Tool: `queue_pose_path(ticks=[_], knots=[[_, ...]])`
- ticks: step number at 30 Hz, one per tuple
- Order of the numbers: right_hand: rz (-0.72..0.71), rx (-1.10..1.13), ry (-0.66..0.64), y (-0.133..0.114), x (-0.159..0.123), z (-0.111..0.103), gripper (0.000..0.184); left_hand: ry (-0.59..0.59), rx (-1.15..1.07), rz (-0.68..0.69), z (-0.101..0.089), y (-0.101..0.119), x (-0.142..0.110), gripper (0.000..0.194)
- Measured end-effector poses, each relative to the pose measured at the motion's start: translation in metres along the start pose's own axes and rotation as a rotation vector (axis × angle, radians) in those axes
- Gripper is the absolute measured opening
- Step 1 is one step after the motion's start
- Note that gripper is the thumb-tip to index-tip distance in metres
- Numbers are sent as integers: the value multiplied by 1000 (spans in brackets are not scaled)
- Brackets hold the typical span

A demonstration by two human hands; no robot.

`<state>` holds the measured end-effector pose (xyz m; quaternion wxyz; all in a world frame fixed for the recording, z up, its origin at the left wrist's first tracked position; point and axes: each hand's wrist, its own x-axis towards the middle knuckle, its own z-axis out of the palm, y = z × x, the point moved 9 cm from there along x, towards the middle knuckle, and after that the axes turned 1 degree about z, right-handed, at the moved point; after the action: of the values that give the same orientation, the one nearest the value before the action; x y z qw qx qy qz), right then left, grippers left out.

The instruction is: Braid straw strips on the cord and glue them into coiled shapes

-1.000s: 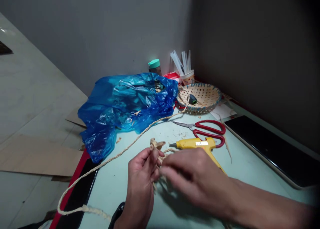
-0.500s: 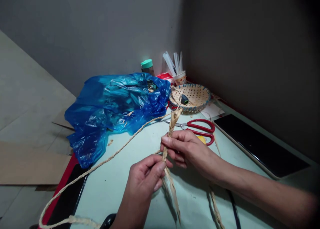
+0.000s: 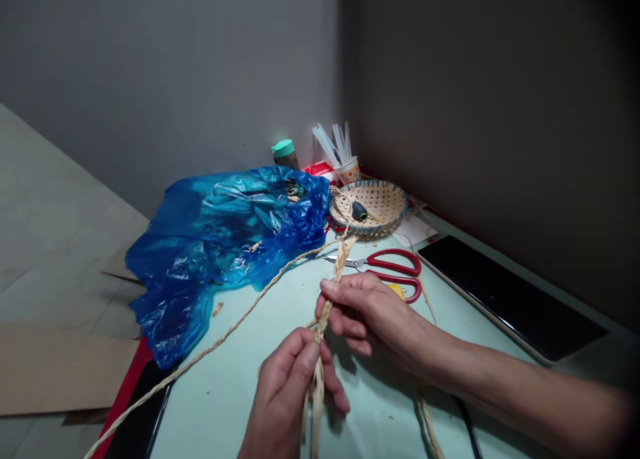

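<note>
A short straw-coloured braid (image 3: pixel 339 263) runs upright between my two hands above the pale green tabletop (image 3: pixel 240 379). My right hand (image 3: pixel 350 309) pinches it partway down between thumb and index finger. Just below, my left hand (image 3: pixel 300 372) grips the same braid with the thumb against its side, other fingers partly curled. Loose strands (image 3: pixel 317 405) hang beneath the left hand. A long twisted straw cord (image 3: pixel 220 339) loops from near the braid's top across the table to the lower left. Red-handled scissors (image 3: pixel 395 262) lie behind my right hand.
A crumpled blue plastic bag (image 3: pixel 225 232) covers the back left. Behind the scissors sits a woven basket (image 3: pixel 390 209) holding a dark thread spool (image 3: pixel 359 211). A paper cup (image 3: pixel 349 171) with clear sticks stands farther back. A black-screened tablet (image 3: pixel 510 295) lies at right.
The camera view has shifted, so the table items sit lower and slightly left. Both hands stay on the braid; the left hand's fingers have spread more below it, and the hanging strands have swung left.
</note>
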<state>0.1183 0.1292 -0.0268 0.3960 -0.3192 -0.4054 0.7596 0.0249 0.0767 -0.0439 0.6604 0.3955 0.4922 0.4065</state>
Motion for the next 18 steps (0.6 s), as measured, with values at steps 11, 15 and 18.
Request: queue_pose_path(ticks=[11, 15, 18], knots=[[-46, -12, 31, -2, 1, -6, 45, 39, 87, -28, -11, -1, 1, 42], [-76, -2, 69, -6, 3, -10, 42, 62, 256, 47, -10, 5, 0, 48], [-107, -2, 76, -9, 5, -12, 41, 83, 240, 83, -9, 12, -2, 46]])
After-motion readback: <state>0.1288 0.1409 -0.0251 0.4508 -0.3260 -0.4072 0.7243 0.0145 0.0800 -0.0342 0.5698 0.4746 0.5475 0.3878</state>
